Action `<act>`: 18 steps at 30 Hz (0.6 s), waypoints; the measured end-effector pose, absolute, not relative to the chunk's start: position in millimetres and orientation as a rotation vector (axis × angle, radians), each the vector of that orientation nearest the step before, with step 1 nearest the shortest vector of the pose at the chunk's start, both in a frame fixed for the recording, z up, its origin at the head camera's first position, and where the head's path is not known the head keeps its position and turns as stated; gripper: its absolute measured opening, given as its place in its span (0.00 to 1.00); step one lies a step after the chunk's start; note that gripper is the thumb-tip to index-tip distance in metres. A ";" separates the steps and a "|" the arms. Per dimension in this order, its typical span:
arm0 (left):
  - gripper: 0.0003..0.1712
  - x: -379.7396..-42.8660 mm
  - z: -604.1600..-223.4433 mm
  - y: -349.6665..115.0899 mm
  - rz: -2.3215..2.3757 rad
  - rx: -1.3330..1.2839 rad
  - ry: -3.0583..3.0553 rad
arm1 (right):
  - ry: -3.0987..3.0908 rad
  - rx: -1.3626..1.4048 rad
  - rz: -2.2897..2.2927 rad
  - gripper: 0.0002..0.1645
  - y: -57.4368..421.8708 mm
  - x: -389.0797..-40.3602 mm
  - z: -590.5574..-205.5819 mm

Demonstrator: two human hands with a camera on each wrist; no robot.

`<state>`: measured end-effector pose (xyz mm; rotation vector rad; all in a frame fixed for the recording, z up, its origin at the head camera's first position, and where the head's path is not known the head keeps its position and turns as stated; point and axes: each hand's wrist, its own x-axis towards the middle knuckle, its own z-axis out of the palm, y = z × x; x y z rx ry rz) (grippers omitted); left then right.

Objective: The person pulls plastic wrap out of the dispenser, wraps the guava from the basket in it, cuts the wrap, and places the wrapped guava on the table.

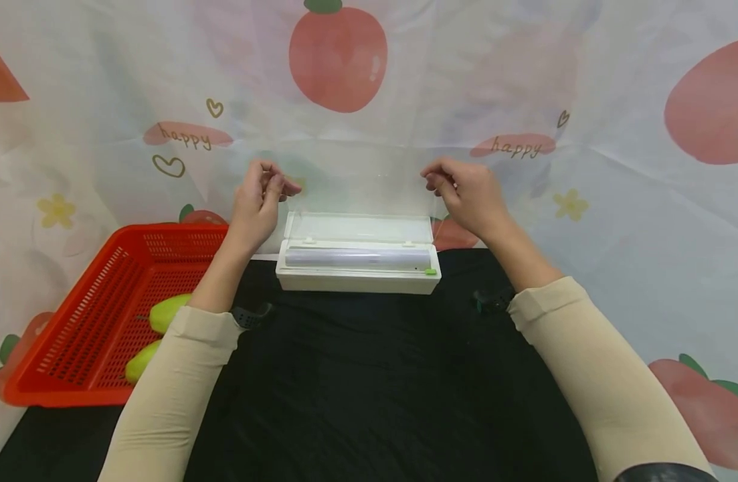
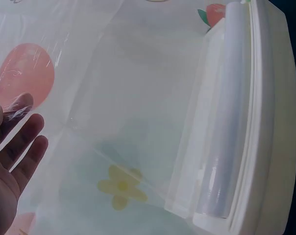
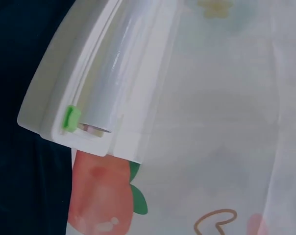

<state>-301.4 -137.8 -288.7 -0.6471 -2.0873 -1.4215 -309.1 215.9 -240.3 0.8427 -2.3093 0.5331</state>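
A white cling film dispenser lies at the back of the table, its lid tipped back. Inside sits the film roll; a small green slider is at the right end of its front edge. Clear cling film stretches up from the box between both hands, hard to see against the backdrop. My left hand pinches one corner between thumb and index finger, other fingers loosely spread. Above the box's right end, my right hand pinches the other side; the right wrist view leaves that grip out of frame.
On the left stands a red plastic basket holding yellow-green fruits, partly hidden behind the left forearm. Black cloth covers the table. Close behind the box hangs a white fabric backdrop printed with fruit, flowers and lettering.
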 end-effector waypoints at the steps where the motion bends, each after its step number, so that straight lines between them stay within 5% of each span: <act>1: 0.08 -301.0 -287.4 -137.5 -1.417 -0.649 -2.081 | -2.308 0.841 0.533 0.09 216.1 -308.7 -238.6; 18: 0.11 -292.2 -264.5 -137.4 -1.369 -0.634 -2.053 | -2.260 0.867 0.572 0.10 214.6 -301.6 -216.3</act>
